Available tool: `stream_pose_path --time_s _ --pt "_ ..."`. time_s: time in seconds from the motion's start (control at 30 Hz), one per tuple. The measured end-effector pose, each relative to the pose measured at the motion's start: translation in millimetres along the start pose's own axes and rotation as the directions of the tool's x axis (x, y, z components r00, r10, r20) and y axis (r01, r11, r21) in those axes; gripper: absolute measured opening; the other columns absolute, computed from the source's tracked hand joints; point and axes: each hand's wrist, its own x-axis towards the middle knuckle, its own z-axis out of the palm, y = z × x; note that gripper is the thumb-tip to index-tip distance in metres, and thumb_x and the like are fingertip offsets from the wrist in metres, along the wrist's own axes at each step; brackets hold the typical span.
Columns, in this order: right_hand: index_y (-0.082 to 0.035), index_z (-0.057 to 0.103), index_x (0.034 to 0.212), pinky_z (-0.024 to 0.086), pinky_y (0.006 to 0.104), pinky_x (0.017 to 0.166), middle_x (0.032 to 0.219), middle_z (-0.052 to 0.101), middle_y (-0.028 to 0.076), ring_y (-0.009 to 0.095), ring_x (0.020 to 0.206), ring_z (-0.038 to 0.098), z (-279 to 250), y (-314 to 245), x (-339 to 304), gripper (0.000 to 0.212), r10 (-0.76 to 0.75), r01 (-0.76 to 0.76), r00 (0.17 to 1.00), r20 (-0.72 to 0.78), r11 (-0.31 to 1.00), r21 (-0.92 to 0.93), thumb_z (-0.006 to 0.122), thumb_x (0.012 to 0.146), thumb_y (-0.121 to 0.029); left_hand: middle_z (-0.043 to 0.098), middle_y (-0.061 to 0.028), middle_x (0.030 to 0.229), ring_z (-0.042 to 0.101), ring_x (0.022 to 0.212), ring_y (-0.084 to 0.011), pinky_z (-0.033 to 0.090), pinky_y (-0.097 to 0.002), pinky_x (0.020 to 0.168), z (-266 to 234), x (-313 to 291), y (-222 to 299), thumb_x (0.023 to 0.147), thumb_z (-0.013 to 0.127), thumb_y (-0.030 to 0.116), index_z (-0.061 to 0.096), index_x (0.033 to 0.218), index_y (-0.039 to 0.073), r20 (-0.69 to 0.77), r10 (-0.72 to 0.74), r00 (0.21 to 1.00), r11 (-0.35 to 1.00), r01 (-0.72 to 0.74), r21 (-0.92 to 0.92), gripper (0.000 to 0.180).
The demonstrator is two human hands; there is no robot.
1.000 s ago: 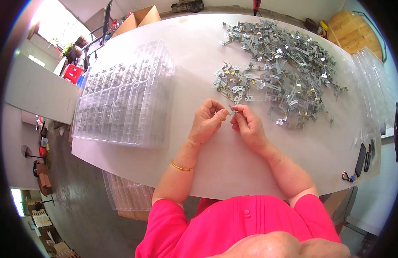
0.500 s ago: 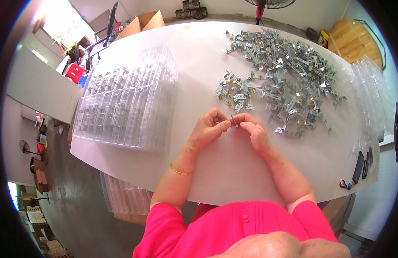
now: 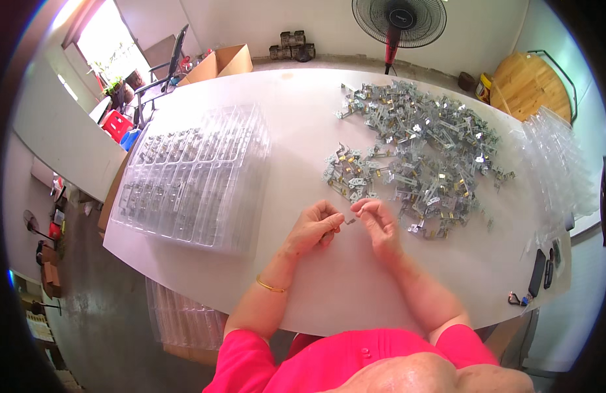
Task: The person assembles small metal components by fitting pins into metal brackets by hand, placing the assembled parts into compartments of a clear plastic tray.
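Observation:
My left hand, with a gold bangle on its wrist, pinches a small metal part between thumb and forefinger. One end of the part sticks out toward the right. Just beside it, my right hand is raised with curled fingers pressed together; whether something tiny is in them is too small to tell. Beyond both hands lies a big heap of small metal bracket-like pieces, some with brass-coloured bits. A smaller cluster of the same pieces lies closest to my fingers.
Stacked clear plastic trays, their compartments holding metal pieces, stand left on the white table. Clear plastic sheets lie at the right edge, near a black phone-like object. Behind the table are a fan and a cardboard box.
My hands have come apart a little; my right fingers have moved off the metal part, which stays in my left hand. The whole view has tilted upward, showing more of the fan.

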Motion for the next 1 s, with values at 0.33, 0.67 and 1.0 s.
stream_pose_path --time_s 0.33,0.67,1.0 --pt "-0.004 0.061 0.097 0.05 0.0319 0.083 0.106 0.062 0.011 0.022 0.096 0.062 2.2 -6.7 1.3 0.012 -0.339 0.41 0.91 0.238 0.823 -0.394 0.066 0.089 0.003 0.063 -0.0061 0.077 0.054 0.045 -0.0103 0.04 -0.0231 0.038 -4.1 3.7 -9.1 0.101 0.059 0.032 0.058 0.098 0.002 0.023 0.011 1.0 0.996 -0.009 -0.094 0.03" --pt "-0.007 0.063 0.104 0.049 0.0302 0.085 0.101 0.065 0.002 0.013 0.092 0.059 -6.9 11.2 8.5 0.009 0.13 -0.077 0.989 -0.07 0.86 0.505 0.054 0.101 -0.009 0.061 -0.0111 0.13 0.059 0.117 -0.0207 0.05 -0.0397 0.098 -2.2 3.2 -0.8 0.098 0.054 0.011 0.054 0.135 0.001 0.123 0.289 0.949 0.905 -0.23 -0.357 0.038" --pt "-0.007 0.062 0.104 0.047 0.0264 0.083 0.094 0.063 -0.002 0.008 0.089 0.057 3.8 16.6 4.7 0.007 0.219 -0.168 0.966 -0.134 0.933 0.318 0.057 0.101 -0.011 0.064 -0.0149 0.127 0.06 0.12 -0.0264 0.047 -0.0422 0.106 0.5 7.4 -12.8 0.105 0.048 0.014 0.059 0.128 0.002 0.078 0.423 0.903 0.894 -0.401 -0.2 0.028"
